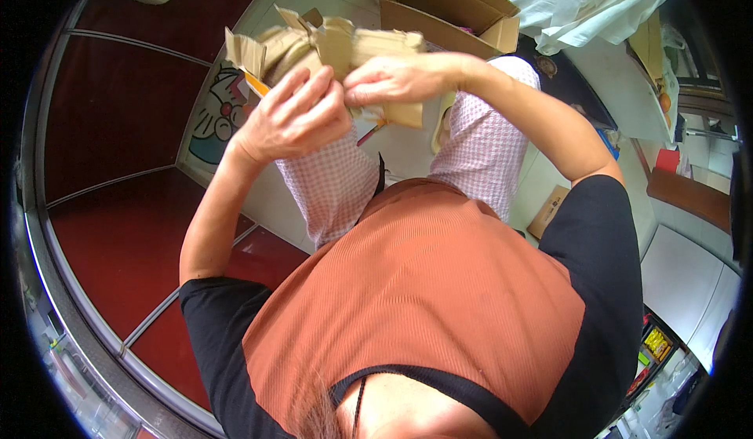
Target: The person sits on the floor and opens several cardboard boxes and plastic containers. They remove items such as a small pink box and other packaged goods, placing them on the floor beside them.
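Observation:
Above my knees is a bundle of folded, crumpled brown cardboard (pixel 388 47) with several raised flaps. My left hand (pixel 300 112) grips its near side with bent fingers, next to an orange edge (pixel 256 85). From the other side my right hand (pixel 400 80) reaches across, its fingertips pinching the cardboard close to my left fingers. The exact contact is partly hidden behind the knuckles. Below the bundle, a cardboard flap (pixel 405 115) hangs down. A thin red and yellow stick-like object (pixel 370 133) shows between my legs, its kind unclear.
An open cardboard box (pixel 450 12) stands beyond my knees, beside white plastic sheeting (pixel 594 6). Dark red panels (pixel 117 109) with metal trim run along the left. A small flat carton (pixel 547 211) lies on the floor at right. White furniture (pixel 682 274) stands farther right.

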Demonstrator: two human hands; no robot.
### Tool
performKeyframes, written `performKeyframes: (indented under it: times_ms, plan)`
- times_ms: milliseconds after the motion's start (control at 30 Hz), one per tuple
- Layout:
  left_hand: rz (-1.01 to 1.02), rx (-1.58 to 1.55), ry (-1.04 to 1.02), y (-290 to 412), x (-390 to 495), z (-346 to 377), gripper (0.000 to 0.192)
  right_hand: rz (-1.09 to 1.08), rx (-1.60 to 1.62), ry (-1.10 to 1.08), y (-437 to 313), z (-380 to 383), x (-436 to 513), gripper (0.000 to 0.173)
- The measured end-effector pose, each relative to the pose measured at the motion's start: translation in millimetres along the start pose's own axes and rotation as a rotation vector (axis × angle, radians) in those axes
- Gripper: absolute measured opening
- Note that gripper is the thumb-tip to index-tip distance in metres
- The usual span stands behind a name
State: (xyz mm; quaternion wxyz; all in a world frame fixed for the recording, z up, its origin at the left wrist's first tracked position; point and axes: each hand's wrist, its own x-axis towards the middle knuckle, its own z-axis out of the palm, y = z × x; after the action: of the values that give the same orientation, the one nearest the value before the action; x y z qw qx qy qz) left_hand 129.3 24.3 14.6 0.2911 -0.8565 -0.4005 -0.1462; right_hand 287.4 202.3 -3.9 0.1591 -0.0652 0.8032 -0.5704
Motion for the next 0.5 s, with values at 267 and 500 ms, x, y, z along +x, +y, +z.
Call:
performKeyframes:
  times_ms: [267,500]
  plan:
    - [-0.011,-0.04,0.015,13.9,-0.3,-42.3,0.012,0.09,0.655,0.389,-29.1,49.4,-60.1,0.029]
    - [0.062,-0.197,0.006,11.5,9.1,-55.3,0.014,0.096,0.653,0.325,-23.3,55.3,-108.3,0.025]
